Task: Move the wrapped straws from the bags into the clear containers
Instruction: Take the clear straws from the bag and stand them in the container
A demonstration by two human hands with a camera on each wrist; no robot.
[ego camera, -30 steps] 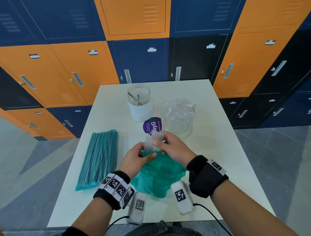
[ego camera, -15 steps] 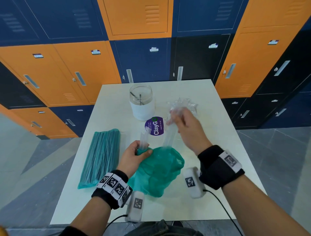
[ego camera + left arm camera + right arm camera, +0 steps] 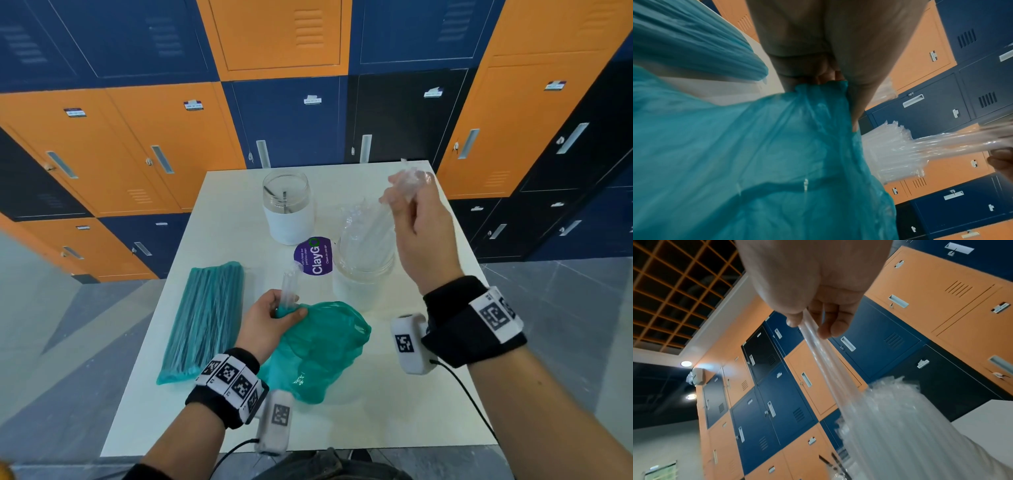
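Two hands busy: your right hand pinched wrapped straws above the clear container already packed with straws. Your left hand gripped the teal bag's neck on the desk, straws poking out.

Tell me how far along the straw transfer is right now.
Done: the right clear jar already holds a thick bunch of wrapped straws. In hand: the right hand grips a few wrapped straws above that jar, while the left hand holds the crumpled open bag with some straws poking out. Left: those, plus the full teal bag.
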